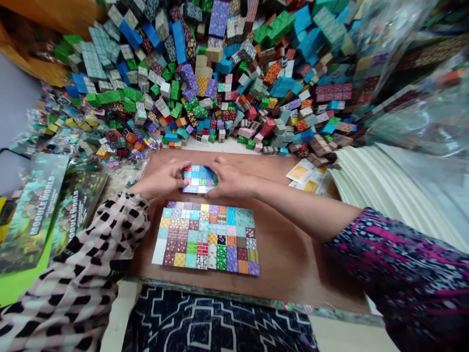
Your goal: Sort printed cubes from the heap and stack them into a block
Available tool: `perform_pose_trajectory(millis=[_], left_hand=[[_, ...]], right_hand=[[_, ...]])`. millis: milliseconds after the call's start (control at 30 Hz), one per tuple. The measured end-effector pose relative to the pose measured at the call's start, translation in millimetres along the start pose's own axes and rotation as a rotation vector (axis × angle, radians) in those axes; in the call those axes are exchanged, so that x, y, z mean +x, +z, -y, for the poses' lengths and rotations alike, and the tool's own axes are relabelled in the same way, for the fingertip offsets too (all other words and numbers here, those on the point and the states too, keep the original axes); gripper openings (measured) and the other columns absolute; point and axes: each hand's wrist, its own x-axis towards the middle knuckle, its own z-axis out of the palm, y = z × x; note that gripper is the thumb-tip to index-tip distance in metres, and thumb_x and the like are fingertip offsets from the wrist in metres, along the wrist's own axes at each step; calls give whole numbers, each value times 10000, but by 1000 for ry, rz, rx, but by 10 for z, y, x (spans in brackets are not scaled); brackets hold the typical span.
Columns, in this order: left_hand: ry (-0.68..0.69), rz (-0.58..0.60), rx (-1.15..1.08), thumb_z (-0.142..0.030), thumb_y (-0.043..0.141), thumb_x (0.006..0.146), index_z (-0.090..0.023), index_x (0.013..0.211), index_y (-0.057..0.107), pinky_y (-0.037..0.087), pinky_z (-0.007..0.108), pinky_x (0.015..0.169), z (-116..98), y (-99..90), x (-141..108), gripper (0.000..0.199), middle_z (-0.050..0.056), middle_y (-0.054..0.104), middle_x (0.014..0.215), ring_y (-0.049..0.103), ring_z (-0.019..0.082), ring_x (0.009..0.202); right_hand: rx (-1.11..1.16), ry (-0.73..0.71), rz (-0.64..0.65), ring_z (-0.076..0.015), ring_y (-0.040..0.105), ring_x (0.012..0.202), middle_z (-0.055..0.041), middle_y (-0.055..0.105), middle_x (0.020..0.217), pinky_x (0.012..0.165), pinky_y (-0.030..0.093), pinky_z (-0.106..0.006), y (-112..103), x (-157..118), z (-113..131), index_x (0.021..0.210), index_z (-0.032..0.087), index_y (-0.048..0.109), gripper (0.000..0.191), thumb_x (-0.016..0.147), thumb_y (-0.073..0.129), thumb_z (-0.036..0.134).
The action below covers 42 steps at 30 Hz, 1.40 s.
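On the brown board, my left hand (163,178) and my right hand (231,179) hold a small block of patterned cubes (199,179) between them. Fingers press on its left and right sides. The block's top shows blue, white, red and purple squares. Nearer to me lies a wider, flat arrangement of patterned cubes (208,238), touched by neither hand. Its squares are purple, brown, orange, green, blue and white, with a plain white patch at the left corner. Some of my fingertips are hidden behind the block.
A big heap of loose cubes and joined bricks (205,83) rises behind the brown board (289,254). Printed "Module World" sheets (34,205) lie at left. Small white and yellow cards (306,173) and a stack of white sheets (384,190) sit at right, below clear plastic bags (432,112).
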Motion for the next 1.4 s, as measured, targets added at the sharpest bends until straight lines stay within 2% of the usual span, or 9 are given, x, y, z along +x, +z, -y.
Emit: perform_pose_trajectory(millis=[100,233,433,700,833,1000,1133,1267,1400], left_hand=[[-45,-15,-80,-219,581,796,-142,1435,409,528,400,924,-86,-31,3,667,136,559,1249,584,221,1071],[-9,-69,12,-220,564,806,-160,1376,493,528,394,884,-328,-103,-47,577,87,625,1065,600,205,943],[56,-25,98,-249,475,845,-191,1405,480,506,398,925,-738,43,-280,562,92,661,1127,608,225,998],[28,152,254,-223,385,846,-160,1416,480,508,397,928,-1188,444,-598,582,89,673,1206,633,241,1002],[20,166,376,-222,365,868,-136,1407,481,464,407,1021,-1280,569,-643,557,112,646,1265,588,259,1170],[-1,188,509,-220,379,880,-128,1305,559,465,429,1021,-1308,630,-668,471,143,657,1232,590,289,1184],[66,64,523,-218,351,901,-135,1373,507,445,408,1069,-1223,507,-726,504,120,599,1344,561,257,1241],[55,-95,584,-286,324,943,-153,1388,508,401,464,1118,-963,354,-829,500,105,575,1379,522,263,1290],[64,-251,589,-371,338,963,-148,1362,536,367,493,1147,-608,326,-983,498,112,555,1400,487,268,1324]], right_hand=[[-5,-20,-41,-299,508,1057,-120,474,1136,939,466,-419,-10,-17,-10,1243,136,532,685,640,786,340],[8,-46,-106,-292,504,1032,-93,462,1099,908,472,-423,-124,-150,-9,1280,182,516,718,635,784,349],[-24,-52,-129,-268,514,966,-82,466,1042,814,486,-380,-253,-683,16,1233,194,557,672,626,790,363],[9,84,-61,-249,544,893,-106,475,1073,794,493,-393,67,-1393,72,1177,136,575,624,631,777,362],[43,92,-48,-249,556,891,-122,480,1118,804,498,-401,260,-1535,94,1242,133,546,695,630,768,377],[33,74,-69,-251,559,896,-141,472,1167,826,499,-413,393,-1577,78,1269,133,525,702,657,739,403],[20,50,-58,-260,551,894,-148,478,1149,802,501,-410,380,-1574,86,1299,114,510,742,657,737,409],[-20,37,-3,-249,546,879,-150,482,1159,779,495,-388,303,-1572,115,1314,105,500,732,674,716,387],[-47,16,59,-231,564,861,-151,481,1225,765,491,-367,232,-1559,125,1339,133,494,741,683,720,392]])
